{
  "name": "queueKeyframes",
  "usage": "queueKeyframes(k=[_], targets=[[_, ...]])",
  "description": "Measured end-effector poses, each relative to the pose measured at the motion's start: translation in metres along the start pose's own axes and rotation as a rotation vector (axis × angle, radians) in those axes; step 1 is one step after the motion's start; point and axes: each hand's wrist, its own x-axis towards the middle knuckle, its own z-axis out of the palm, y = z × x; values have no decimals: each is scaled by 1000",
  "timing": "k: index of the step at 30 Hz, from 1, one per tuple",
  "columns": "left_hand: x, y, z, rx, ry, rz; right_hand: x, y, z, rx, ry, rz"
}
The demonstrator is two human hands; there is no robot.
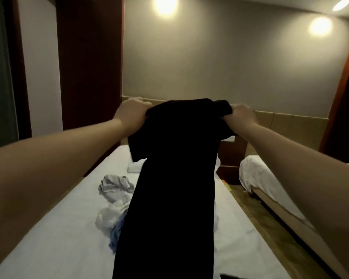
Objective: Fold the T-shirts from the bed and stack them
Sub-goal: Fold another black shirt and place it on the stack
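While held aloft, black T-shirt [169, 178] hanging lengthwise, left hand [132, 113] and right hand [241, 115] fingers curled gripping its shoulders, crumpled shirts [115, 198] on white bed [58, 238] below.

The black T-shirt [173, 178] runs off the bottom edge, so its hem is out of view, and it blocks the whole middle of the bed [58, 228]. The fingertips of the left hand [132, 112] and right hand [243, 115] are buried in the fabric. The blue garment [115, 236] sits mostly behind the shirt. No idea what the small white thing [134, 167] under the sleeve is.
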Motion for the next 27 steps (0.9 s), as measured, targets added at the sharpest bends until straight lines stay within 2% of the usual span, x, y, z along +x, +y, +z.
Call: queueKeyframes(k=[6, 9, 13, 16, 20, 24, 27], targets=[[72, -6, -28, -23, 282, 34, 46, -20, -38, -73, 385, -7], [71, -7, -46, -34, 330, 47, 39, -29, -49, -97, 420, -40], [16, -3, -51, -30, 229, 136, -14, -28, -47, -71, 301, -53], [-58, 11, -43, -113, 77, 170, -84, -12, -34, -19, 126, -71], [-175, 40, -23, -184, -189, 80, -189, 7, -9, -22, -167, -56], [-298, 69, 0, -267, -274, 28, -295, 21, 19, 16, -368, 11], [-363, 86, 13, -250, -380, -62, -357, 31, 36, 60, -433, 61]])
